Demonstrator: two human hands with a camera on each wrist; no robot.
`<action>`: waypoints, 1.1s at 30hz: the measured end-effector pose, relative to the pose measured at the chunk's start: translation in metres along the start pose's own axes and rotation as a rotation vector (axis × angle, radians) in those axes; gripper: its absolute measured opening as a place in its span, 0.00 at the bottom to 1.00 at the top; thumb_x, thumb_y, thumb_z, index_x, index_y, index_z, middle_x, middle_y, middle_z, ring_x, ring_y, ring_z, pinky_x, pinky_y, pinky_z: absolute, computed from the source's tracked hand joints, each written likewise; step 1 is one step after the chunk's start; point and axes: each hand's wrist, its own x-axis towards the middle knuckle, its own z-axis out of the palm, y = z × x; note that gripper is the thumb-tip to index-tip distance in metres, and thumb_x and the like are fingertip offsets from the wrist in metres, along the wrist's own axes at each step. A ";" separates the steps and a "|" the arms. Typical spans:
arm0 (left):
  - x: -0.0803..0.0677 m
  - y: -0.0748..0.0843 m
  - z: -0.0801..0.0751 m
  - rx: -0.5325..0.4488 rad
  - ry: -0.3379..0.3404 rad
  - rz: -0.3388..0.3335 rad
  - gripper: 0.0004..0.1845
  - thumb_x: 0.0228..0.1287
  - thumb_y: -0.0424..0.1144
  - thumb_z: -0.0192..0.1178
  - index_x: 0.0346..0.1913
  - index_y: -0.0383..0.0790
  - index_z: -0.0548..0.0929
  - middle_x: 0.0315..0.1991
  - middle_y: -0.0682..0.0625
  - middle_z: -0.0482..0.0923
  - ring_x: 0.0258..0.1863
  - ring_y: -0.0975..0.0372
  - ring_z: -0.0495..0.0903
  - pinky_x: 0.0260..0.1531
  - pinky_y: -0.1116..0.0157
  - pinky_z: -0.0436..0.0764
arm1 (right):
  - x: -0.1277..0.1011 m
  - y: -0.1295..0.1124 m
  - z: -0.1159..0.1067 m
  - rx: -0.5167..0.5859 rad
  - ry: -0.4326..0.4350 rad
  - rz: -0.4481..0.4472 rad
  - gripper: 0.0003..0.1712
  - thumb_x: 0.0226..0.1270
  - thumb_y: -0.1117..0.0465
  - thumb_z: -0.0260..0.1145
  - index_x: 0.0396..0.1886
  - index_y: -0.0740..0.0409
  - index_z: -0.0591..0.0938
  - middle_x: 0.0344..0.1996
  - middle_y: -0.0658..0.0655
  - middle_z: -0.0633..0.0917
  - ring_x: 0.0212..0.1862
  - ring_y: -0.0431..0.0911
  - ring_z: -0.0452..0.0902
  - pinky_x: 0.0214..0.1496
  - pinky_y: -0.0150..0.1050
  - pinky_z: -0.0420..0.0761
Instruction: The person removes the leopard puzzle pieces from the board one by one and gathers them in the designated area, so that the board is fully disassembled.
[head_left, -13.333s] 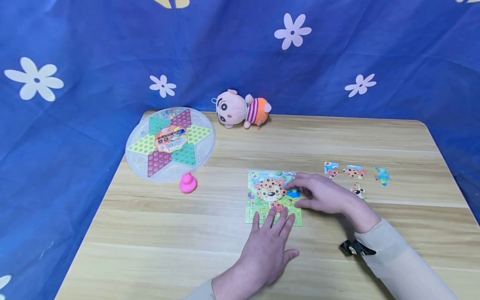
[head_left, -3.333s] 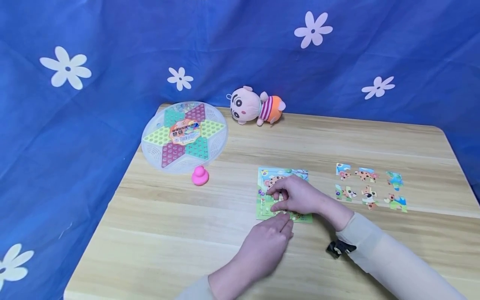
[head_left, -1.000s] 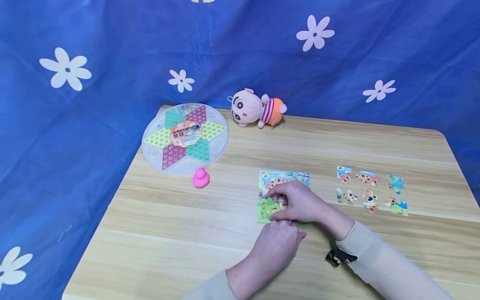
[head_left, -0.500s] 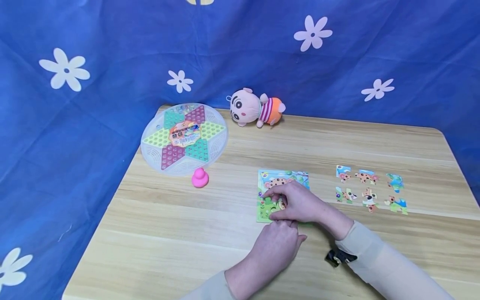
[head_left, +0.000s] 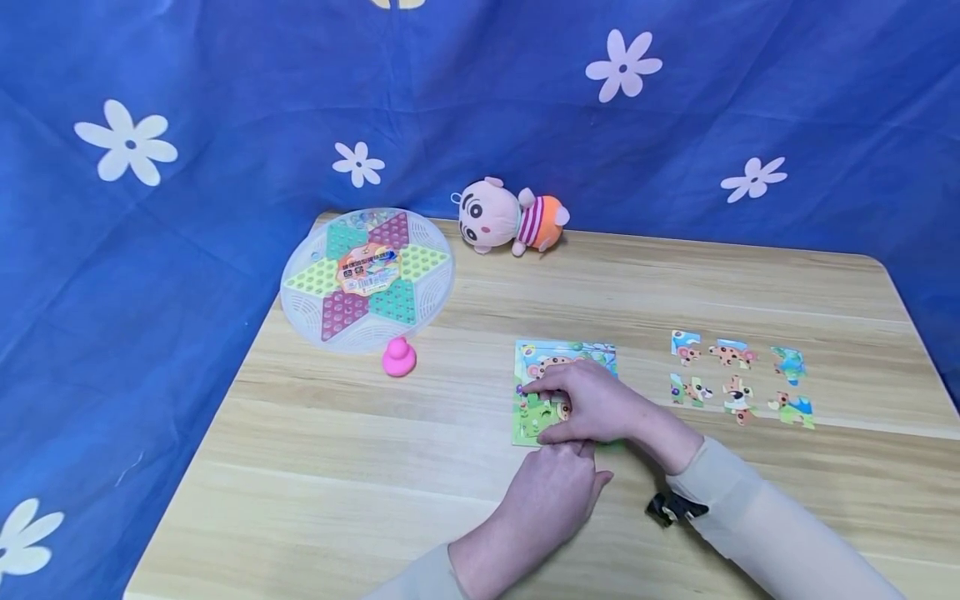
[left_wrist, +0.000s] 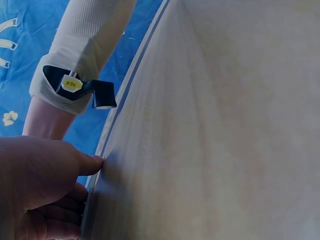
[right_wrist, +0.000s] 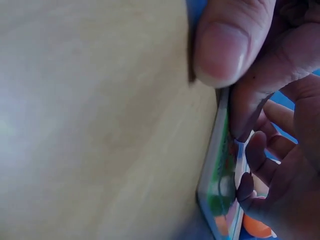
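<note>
A small leopard picture puzzle board (head_left: 577, 354) lies on the wooden table (head_left: 337, 467) in the head view. My right hand (head_left: 600, 404) is curled over its lower half, index fingertip near the board's left edge. In the right wrist view its thumb (right_wrist: 222, 45) sits at the edge of the puzzle board (right_wrist: 217, 200), fingers on the picture. My left hand (head_left: 551, 496) lies just below the board with bent fingers, their tips hidden under the right hand. The left wrist view shows the left hand (left_wrist: 40, 185) with its thumb on the table. Several loose puzzle pieces (head_left: 738, 379) lie in two rows to the right.
A round plastic Chinese checkers set (head_left: 366, 279) sits at the table's back left, with a pink toy duck (head_left: 398, 358) beside it. A plush doll (head_left: 510, 215) lies at the back edge. A blue flowered cloth (head_left: 225, 100) hangs behind. A black clip (head_left: 667, 507) hangs from my right sleeve.
More loose pieces now lie to the right than 13 seconds ago, and my left hand went from flat on the board to bent at its edge. Over the last second both hands barely moved.
</note>
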 end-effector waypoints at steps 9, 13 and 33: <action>0.000 0.001 0.000 0.011 0.012 0.015 0.25 0.67 0.60 0.57 0.46 0.40 0.84 0.36 0.53 0.83 0.29 0.64 0.81 0.21 0.68 0.80 | 0.002 -0.003 -0.004 -0.125 -0.010 0.020 0.35 0.39 0.42 0.76 0.54 0.40 0.86 0.44 0.38 0.84 0.41 0.34 0.76 0.43 0.40 0.66; 0.001 0.000 -0.002 0.026 0.004 0.011 0.23 0.67 0.59 0.58 0.46 0.42 0.84 0.37 0.54 0.84 0.28 0.65 0.81 0.20 0.68 0.80 | -0.002 0.001 -0.004 -0.153 0.073 0.000 0.34 0.39 0.40 0.76 0.52 0.42 0.86 0.50 0.39 0.84 0.48 0.31 0.76 0.45 0.41 0.64; 0.008 -0.010 -0.003 -0.053 -0.001 -0.013 0.04 0.64 0.36 0.62 0.36 0.48 0.86 0.34 0.56 0.84 0.18 0.64 0.79 0.12 0.69 0.76 | -0.028 0.017 -0.030 -0.041 0.286 -0.065 0.37 0.49 0.40 0.77 0.58 0.51 0.83 0.45 0.41 0.84 0.42 0.39 0.78 0.45 0.41 0.66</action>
